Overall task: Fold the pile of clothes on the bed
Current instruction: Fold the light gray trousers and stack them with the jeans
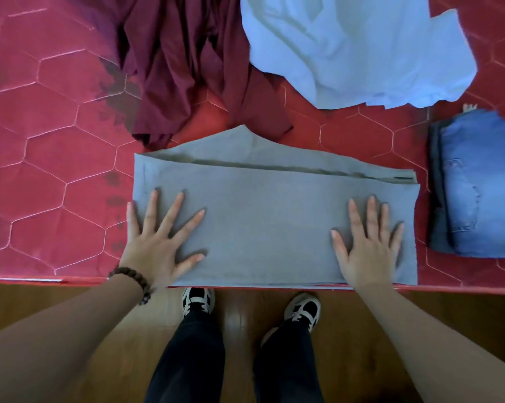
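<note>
Grey garment point(274, 216) lies flat at the near edge of the bed point(47, 175), folded lengthwise into a long band; looks like trousers, not certain. Soft, light, limp knit by the look: no stiffness, will sag and lose its fold if lifted from one point. Likely grips the quilt rather than slides.

Left hand point(158, 242) is flat on the band's left end, fingers spread and straight, pressing, gripping nothing. Right hand point(367, 242) likewise on the right end, palm down, fingers straight. Both sit on the near half of the cloth; its far edge and the peaked layer under it lie beyond the fingertips.

Judgement: smoothing step, the cross-fold comes next. Best hold is a pinch at both corners of one short end, carried over to the other end; keep the layers together or the lower one will slip out.

Jeans point(478, 184), already folded, lie just right of the band. Maroon cloth point(187, 68) and a white one point(347, 45) lie unfolded behind it.
</note>
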